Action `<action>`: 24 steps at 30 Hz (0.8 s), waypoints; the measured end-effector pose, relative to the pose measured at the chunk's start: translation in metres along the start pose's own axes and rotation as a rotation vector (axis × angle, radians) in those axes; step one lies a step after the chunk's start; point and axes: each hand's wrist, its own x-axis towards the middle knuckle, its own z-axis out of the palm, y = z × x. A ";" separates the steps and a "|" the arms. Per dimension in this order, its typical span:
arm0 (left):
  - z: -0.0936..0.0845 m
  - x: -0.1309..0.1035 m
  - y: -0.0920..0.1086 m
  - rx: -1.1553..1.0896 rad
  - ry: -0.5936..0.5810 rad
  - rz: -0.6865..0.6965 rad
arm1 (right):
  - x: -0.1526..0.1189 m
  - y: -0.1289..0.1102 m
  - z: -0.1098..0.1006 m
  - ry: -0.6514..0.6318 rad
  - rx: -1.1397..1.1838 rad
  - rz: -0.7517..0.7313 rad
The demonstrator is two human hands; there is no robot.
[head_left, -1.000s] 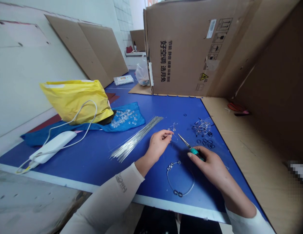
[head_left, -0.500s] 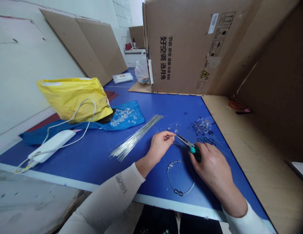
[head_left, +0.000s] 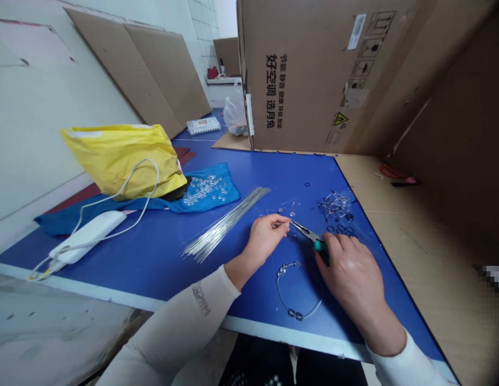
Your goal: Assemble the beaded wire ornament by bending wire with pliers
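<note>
My right hand [head_left: 354, 273] is wrapped round the green handles of long-nose pliers [head_left: 307, 232], whose jaws point left. The tips of the jaws meet the fingertips of my left hand [head_left: 267, 236], which is closed in a pinch on a thin wire [head_left: 290, 235]; most of the wire is hidden by the fingers. Below the hands lies a wire ring [head_left: 277, 292] threaded with several clear beads [head_left: 295, 314]. Just beyond my fingers are a few bent wire pieces with beads [head_left: 292, 212]. Left of my left hand lies a bundle of straight silvery wires [head_left: 227, 225].
Right of the pliers lie a pile of beaded wire pieces [head_left: 335, 205] and several black rings [head_left: 341, 230]. Clear beads rest on a blue cloth [head_left: 232, 188] beside a yellow bag [head_left: 128, 166]. A white power strip [head_left: 88, 236] is at left. Large cardboard boxes [head_left: 309, 102] stand behind.
The view has shifted slightly. Both hands and the pliers keep nearly the same pose, with the right hand turned a little and covering more of the green handle.
</note>
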 end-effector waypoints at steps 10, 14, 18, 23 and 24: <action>0.001 -0.003 0.011 -0.011 0.025 -0.072 | 0.000 -0.003 0.000 0.062 -0.055 -0.017; 0.001 -0.003 0.011 -0.019 0.022 -0.084 | 0.000 -0.004 -0.001 0.058 -0.056 -0.016; 0.001 -0.003 0.011 -0.014 0.024 -0.084 | 0.000 -0.004 -0.002 0.059 -0.057 -0.021; 0.001 -0.003 0.011 -0.007 0.027 -0.071 | 0.000 -0.004 -0.001 0.052 -0.051 -0.021; 0.001 -0.003 0.010 -0.004 0.027 -0.068 | 0.000 -0.004 -0.001 0.052 -0.050 -0.021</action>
